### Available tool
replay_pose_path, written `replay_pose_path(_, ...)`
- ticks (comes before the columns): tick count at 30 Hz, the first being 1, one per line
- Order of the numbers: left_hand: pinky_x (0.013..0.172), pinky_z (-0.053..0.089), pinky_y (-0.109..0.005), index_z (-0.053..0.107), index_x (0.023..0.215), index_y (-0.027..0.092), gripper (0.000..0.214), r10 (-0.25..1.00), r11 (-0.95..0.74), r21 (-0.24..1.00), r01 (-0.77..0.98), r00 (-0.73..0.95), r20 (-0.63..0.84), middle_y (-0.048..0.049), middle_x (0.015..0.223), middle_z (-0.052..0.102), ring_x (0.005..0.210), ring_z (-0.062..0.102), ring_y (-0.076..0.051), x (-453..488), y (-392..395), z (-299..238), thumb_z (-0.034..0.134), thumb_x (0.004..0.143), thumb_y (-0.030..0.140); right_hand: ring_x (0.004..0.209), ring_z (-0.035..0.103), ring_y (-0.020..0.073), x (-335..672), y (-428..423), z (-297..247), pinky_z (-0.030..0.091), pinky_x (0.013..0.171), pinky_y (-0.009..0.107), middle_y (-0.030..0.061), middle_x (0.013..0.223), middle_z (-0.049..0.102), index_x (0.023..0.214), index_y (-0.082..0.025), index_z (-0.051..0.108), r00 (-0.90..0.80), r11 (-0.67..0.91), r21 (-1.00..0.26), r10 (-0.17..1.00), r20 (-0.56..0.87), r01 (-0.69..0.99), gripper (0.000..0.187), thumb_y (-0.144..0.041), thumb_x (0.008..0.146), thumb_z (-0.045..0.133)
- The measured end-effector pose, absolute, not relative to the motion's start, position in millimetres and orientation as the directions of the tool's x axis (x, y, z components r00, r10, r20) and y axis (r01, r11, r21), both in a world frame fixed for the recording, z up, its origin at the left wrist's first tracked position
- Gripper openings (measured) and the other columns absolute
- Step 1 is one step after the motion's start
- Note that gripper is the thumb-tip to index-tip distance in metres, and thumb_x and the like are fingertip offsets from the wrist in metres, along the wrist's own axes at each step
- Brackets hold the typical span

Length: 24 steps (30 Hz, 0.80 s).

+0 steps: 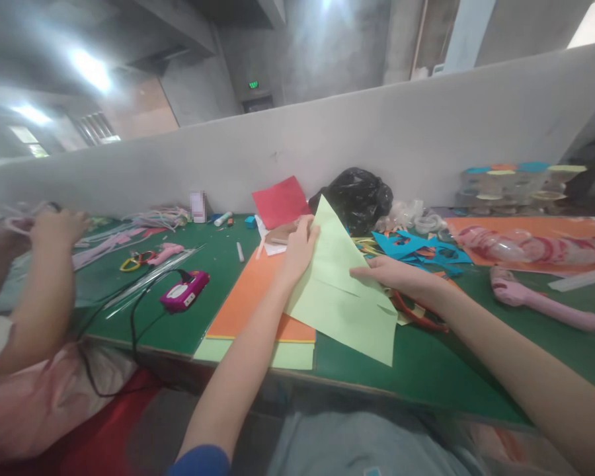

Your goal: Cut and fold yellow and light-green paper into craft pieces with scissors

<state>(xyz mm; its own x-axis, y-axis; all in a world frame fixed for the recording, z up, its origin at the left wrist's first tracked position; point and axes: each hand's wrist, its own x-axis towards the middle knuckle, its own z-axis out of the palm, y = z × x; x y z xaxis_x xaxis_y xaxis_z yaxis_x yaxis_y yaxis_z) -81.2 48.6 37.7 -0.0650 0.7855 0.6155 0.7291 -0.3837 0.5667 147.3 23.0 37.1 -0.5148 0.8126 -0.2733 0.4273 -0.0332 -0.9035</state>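
Observation:
A light green sheet of paper [344,297] is raised at a slant over the green table, its pointed corner upward. It has cuts or creases across its middle and right side. My left hand [301,246] is closed on the sheet's upper left edge. On its right side, my right hand [389,272] pinches the paper, thumb on top and fingers partly hidden. Below that hand lies a brown-orange curved thing [419,316], partly covered, whose kind I cannot make out. Under my left forearm rests a stack of orange paper [242,297] with light green paper [292,356] beneath it.
Blue paper scraps [406,248] lie beyond my right hand, near a black plastic bag [359,198]. Red paper [281,201] leans at the back. A pink tool [545,307] lies right; a magenta device [184,291] with a cable sits left. A co-worker's hand [57,228] is at far left.

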Motion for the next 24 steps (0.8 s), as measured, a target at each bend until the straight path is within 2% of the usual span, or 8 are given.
replay_pose_path(3, 0.085, 0.046, -0.034, 0.055, 0.122, 0.022, 0.026, 0.783, -0.387, 0.547, 0.742, -0.049, 0.62, -0.0051, 0.085, 0.067, 0.081, 0.065, -0.021, -86, 50, 38, 0.047, 0.099, 0.032, 0.059, 0.049, 0.0131, 153, 28, 36, 0.039, 0.055, 0.027, 0.002, 0.067, 0.059, 0.068, -0.016, 0.062, -0.595, 0.056, -0.909, 0.773, -0.221, 0.412, 0.047, -0.061, 0.071, 0.077)
replay_pose_path(7, 0.081, 0.047, -0.032, 0.054, 0.122, 0.022, 0.026, 0.766, -0.399, 0.52, 0.755, -0.038, 0.642, -0.0041, 0.083, 0.066, 0.081, 0.065, -0.021, -87, 51, 38, 0.048, 0.099, 0.032, 0.055, 0.03, 0.0096, 159, 31, 39, 0.029, 0.053, 0.027, -0.0048, 0.059, 0.037, 0.061, -0.019, 0.046, -0.655, 0.184, -0.876, 0.734, -0.179, 0.445, 0.058, -0.07, 0.073, 0.07)
replay_pose_path(9, 0.079, 0.047, -0.03, 0.054, 0.122, 0.022, 0.026, 0.756, -0.399, 0.503, 0.767, -0.035, 0.654, -0.0032, 0.08, 0.065, 0.079, 0.065, -0.021, -88, 53, 37, 0.049, 0.098, 0.032, 0.056, 0.027, 0.0098, 160, 30, 42, 0.029, 0.054, 0.027, -0.0056, 0.06, 0.032, 0.061, -0.02, 0.041, -0.671, 0.217, -0.858, 0.719, -0.182, 0.465, 0.06, -0.073, 0.075, 0.066)
replay_pose_path(16, 0.076, 0.046, -0.028, 0.055, 0.122, 0.024, 0.027, 0.731, -0.433, 0.501, 0.749, -0.034, 0.682, -0.0006, 0.073, 0.062, 0.071, 0.064, -0.02, -93, 60, 35, 0.049, 0.098, 0.036, 0.054, 0.031, 0.0111, 159, 30, 40, 0.034, 0.057, 0.029, -0.0042, 0.056, 0.035, 0.056, -0.021, 0.04, -0.654, 0.253, -0.84, 0.741, -0.151, 0.48, 0.061, -0.073, 0.08, 0.06)
replay_pose_path(21, 0.08, 0.046, -0.031, 0.056, 0.12, 0.026, 0.027, 0.732, -0.434, 0.536, 0.724, -0.064, 0.679, -0.001, 0.077, 0.065, 0.075, 0.065, -0.021, -97, 63, 34, 0.05, 0.097, 0.038, 0.057, 0.043, 0.013, 158, 34, 35, 0.038, 0.06, 0.03, -0.0001, 0.06, 0.049, 0.058, -0.019, 0.053, -0.623, 0.191, -0.867, 0.765, -0.162, 0.461, 0.057, -0.071, 0.077, 0.064)
replay_pose_path(24, 0.081, 0.047, -0.031, 0.054, 0.122, 0.025, 0.028, 0.747, -0.428, 0.562, 0.708, -0.073, 0.661, -0.0014, 0.08, 0.067, 0.076, 0.066, -0.021, -97, 64, 34, 0.048, 0.098, 0.037, 0.059, 0.044, 0.0135, 155, 33, 35, 0.037, 0.06, 0.029, -0.0001, 0.061, 0.05, 0.063, -0.018, 0.055, -0.597, 0.189, -0.867, 0.789, -0.146, 0.462, 0.056, -0.072, 0.075, 0.066)
